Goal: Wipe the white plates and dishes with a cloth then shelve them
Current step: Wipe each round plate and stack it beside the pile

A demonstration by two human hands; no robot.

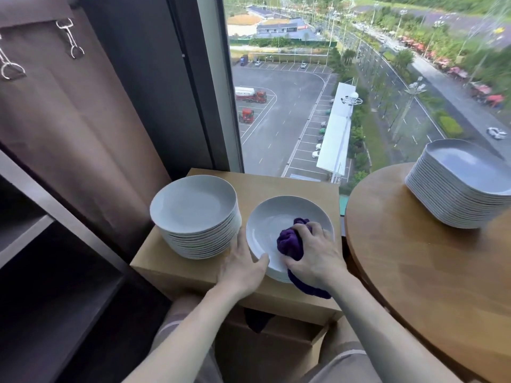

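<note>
One white deep plate (265, 225) lies on top of a brown cardboard box (290, 186), right in front of the person. It seems to sit on a few more plates, but how many is too hard to tell.

One purple cloth (290, 241) is bunched up inside the plate. The right hand (315, 255) grips it, with fingers (304, 230) curled tight over the top, and one end of the cloth hangs out under the wrist.

The left hand (243, 265) holds the plate's near left rim, thumb on top of the edge and the other fingers tucked beside it.

Just left of the plate, on the same box, stands one stack of round plates (193, 208), more than ten high.

Off to the right, one round wooden worktop (414, 272) carries one stack of squarish plates (456, 194), also more than ten.

Behind is a big window (290, 106). A red sign (302, 27) far outside is too blurry to read.
</note>
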